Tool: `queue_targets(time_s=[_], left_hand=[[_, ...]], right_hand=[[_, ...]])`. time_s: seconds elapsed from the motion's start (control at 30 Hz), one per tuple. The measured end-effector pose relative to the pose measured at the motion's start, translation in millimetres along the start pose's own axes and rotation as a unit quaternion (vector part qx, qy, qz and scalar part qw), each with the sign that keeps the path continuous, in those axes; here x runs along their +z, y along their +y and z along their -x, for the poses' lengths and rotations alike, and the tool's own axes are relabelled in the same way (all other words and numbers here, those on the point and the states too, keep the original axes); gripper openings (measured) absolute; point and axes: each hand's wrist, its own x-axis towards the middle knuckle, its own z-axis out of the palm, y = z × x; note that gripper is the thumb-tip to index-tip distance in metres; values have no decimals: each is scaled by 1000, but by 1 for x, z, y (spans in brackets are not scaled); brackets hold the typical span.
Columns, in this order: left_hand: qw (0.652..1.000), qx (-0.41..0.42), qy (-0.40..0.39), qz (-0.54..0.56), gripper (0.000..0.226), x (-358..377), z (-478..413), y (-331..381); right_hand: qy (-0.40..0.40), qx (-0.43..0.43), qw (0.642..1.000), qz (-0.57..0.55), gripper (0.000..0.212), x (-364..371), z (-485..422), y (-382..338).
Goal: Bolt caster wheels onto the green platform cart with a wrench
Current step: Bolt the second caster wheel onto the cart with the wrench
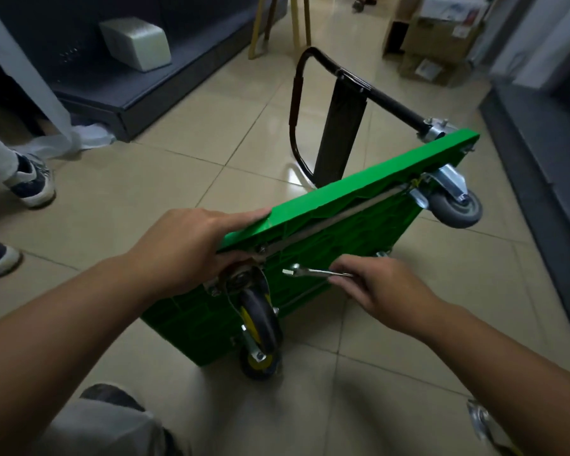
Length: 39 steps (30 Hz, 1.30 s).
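Note:
The green platform cart [343, 205] stands tipped on its long edge on the tiled floor, underside facing right. My left hand [191, 245] grips its near upper corner, fingers over the edge, thumb by the caster plate. Under that corner hangs a black caster wheel with a yellow hub [260, 327]. A grey caster wheel [454, 205] is mounted at the far corner. My right hand [375, 284] pinches a silver wrench [313, 273], its head pointing left toward the near caster's plate. The black folding handle [313, 110] lies on the floor beyond.
A loose caster [484, 422] lies on the floor at the lower right. Another person's shoes [30, 182] stand at the left. A dark low shelf [119, 77] holds a white box at the back left. Cardboard boxes [438, 41] and wooden chair legs stand behind.

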Motion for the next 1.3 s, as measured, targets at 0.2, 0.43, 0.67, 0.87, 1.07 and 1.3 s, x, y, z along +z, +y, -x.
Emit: queue_targets(time_s=[0.2,0.43,0.67,0.87,1.07,1.3], left_hand=[[998,-28,-35,33,70,-14,5,-23],[996,-53,-50,59,67,-14,0,-28],[996,-62,-39,49,67,-17,-2,-24],[996,-64,-46,50,68,-17,-2,-22],[996,-70,-33,49,66,-16,-2,-20],[996,-74,-36,44,67,-14,0,-20]], right_hand=[[59,-95,993,36,33,28,-38,-4],[73,-190,966,161,25,49,-62,12],[63,-199,969,130,28,52,-76,11],[110,-197,957,182,32,56,-86,5],[123,-219,947,199,39,54,-89,8],[140,-225,938,222,34,55,-93,4]])
